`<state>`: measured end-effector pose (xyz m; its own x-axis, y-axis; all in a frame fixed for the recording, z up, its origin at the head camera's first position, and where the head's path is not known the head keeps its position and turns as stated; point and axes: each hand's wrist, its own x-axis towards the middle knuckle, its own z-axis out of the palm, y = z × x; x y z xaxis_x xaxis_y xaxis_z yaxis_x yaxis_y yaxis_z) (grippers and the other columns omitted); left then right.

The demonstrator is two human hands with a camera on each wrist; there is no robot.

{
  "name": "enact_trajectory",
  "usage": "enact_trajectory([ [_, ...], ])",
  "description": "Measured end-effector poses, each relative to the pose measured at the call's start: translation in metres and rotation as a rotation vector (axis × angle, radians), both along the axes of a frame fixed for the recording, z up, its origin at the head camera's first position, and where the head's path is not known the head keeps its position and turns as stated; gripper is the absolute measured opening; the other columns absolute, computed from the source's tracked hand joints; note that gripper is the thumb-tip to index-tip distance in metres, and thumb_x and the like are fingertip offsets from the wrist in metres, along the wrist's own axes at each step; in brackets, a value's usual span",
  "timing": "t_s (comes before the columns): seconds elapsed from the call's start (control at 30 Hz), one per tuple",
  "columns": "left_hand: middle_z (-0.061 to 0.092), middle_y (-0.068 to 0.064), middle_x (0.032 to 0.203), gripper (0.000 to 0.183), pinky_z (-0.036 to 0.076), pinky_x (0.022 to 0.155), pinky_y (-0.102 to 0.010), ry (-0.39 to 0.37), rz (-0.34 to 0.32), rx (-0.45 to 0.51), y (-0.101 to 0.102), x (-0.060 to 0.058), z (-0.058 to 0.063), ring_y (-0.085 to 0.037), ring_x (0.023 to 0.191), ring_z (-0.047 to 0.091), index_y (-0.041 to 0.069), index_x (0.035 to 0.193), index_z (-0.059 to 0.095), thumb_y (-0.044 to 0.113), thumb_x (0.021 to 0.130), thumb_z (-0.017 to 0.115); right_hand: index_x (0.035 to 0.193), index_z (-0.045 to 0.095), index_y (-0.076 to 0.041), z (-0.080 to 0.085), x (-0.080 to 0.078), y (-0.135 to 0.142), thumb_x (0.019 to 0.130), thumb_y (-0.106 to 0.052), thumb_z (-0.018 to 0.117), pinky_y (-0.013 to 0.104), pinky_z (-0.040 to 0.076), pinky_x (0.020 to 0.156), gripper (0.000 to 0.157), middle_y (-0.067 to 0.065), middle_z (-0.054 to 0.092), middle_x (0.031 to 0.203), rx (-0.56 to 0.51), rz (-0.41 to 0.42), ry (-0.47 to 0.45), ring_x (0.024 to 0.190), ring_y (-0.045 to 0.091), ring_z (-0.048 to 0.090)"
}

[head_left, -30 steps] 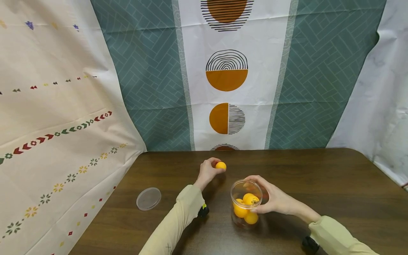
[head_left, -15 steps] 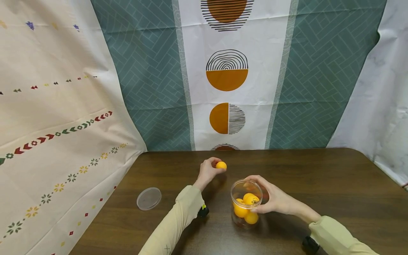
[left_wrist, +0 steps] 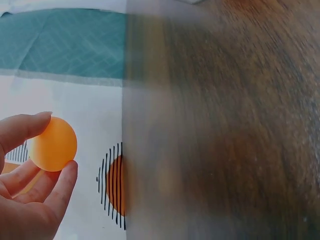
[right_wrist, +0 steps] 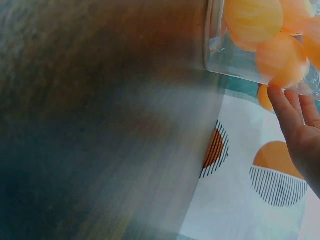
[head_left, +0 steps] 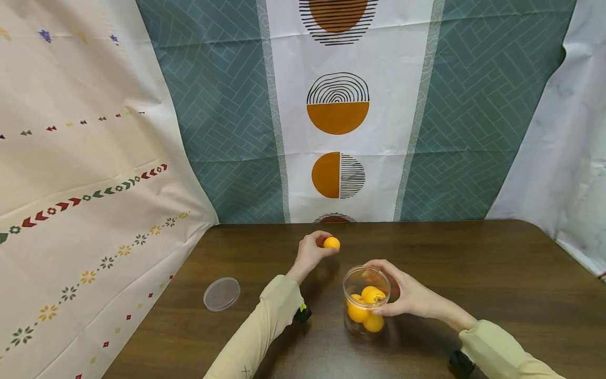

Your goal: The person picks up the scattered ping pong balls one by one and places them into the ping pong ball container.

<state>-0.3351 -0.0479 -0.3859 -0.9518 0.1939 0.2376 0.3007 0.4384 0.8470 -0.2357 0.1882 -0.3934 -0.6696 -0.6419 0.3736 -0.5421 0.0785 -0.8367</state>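
Note:
Between thumb and fingertips, my left hand [head_left: 312,253] pinches an orange ping-pong ball [head_left: 332,242], held above the table beyond the jar. The left wrist view shows the same ping-pong ball [left_wrist: 54,145] with the thumb on one side and fingers on the other. My right hand [head_left: 402,289] grips a clear plastic jar [head_left: 352,282] near its open rim, fingers round the far side and thumb on the near side. Several orange ping-pong balls [head_left: 358,311] lie inside the jar. In the right wrist view, fingers [right_wrist: 287,112] reach along the jar's wall.
A round clear lid [head_left: 221,295] lies flat on the dark wooden table [head_left: 473,273], left of my left forearm. A patterned cloth [head_left: 345,173] hangs behind the far table edge. A pale cloth [head_left: 94,210] drapes along the left side.
My left hand has shifted slightly up and to the right with the ping-pong ball. The right hand and the jar stay in place.

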Motion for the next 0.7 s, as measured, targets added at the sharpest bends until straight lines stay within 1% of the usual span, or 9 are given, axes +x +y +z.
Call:
enact_trajectory([
  [0.17, 0.062, -0.005, 0.093, 0.033, 0.048, 0.073, -0.027, -0.005, -0.002, 0.002, 0.001, 0.003, 0.004, -0.02, 0.079, 0.056, 0.004, 0.102, 0.062, 0.01, 0.073, 0.076, 0.132, 0.032, -0.008, 0.0, 0.0, 0.0, 0.073, -0.005, 0.073, 0.037, 0.046, 0.079, 0.072, 0.017, 0.041, 0.126, 0.006, -0.006, -0.003, 0.114, 0.031, 0.041],
  [0.47, 0.062, -0.006, 0.094, 0.032, 0.048, 0.073, -0.027, -0.003, -0.03, 0.025, 0.005, 0.008, 0.013, -0.02, 0.079, 0.057, 0.003, 0.103, 0.062, 0.009, 0.074, 0.075, 0.132, 0.032, -0.008, 0.0, 0.0, 0.001, 0.074, -0.005, 0.073, 0.037, 0.045, 0.081, 0.071, 0.015, 0.042, 0.127, 0.009, -0.01, -0.004, 0.115, 0.03, 0.041],
  [0.7, 0.062, -0.006, 0.094, 0.032, 0.047, 0.074, -0.026, 0.007, -0.042, 0.029, 0.006, 0.012, 0.016, -0.02, 0.08, 0.057, 0.003, 0.103, 0.062, 0.009, 0.074, 0.075, 0.132, 0.033, -0.008, 0.002, 0.001, 0.001, 0.074, -0.008, 0.073, 0.036, 0.045, 0.081, 0.07, 0.014, 0.042, 0.126, 0.013, -0.011, -0.013, 0.115, 0.029, 0.041],
])
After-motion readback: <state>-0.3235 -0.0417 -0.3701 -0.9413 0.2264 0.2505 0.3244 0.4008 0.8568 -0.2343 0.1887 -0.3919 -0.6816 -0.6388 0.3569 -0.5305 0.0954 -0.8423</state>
